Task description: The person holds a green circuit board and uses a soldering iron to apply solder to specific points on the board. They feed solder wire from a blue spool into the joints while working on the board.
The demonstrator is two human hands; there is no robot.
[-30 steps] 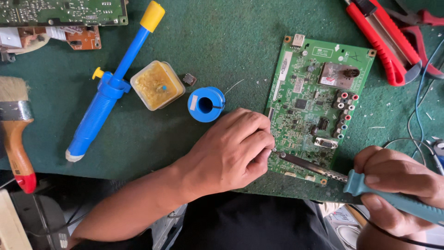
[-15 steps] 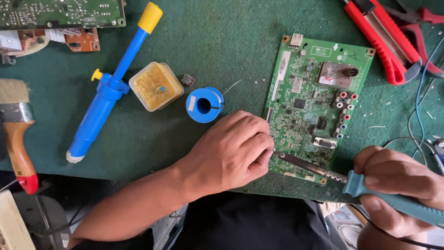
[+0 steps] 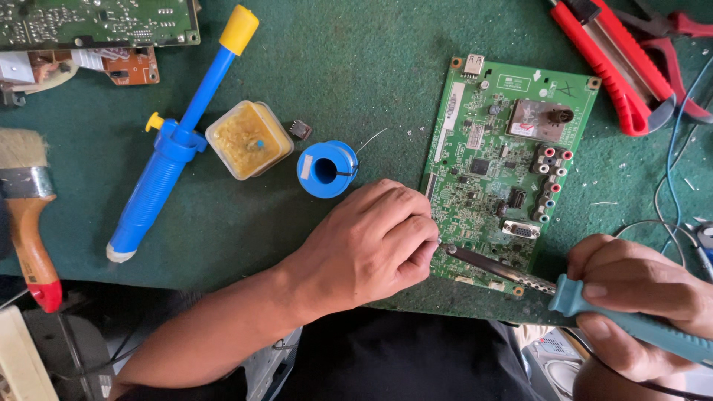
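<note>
Green circuit board [image 3: 512, 171] lay unmoved on the tabletop [image 3: 356, 67]. Left hand [image 3: 371, 245], fingers curled at its lower-left edge, had not shifted; whether they pinched anything, I could not tell. Right hand [image 3: 639, 304] gripped the teal-handled soldering iron [image 3: 587, 293], tip held there.

Soldering iron [image 3: 594, 304] handle cut off at 4 o'clock, its tip hidden behind left hand [image 3: 371, 245] fingers [image 3: 416, 252], brush [image 3: 26, 208] cropped at 9 o'clock, red pliers [image 3: 631, 67] cut off at 1 o'clock.
</note>
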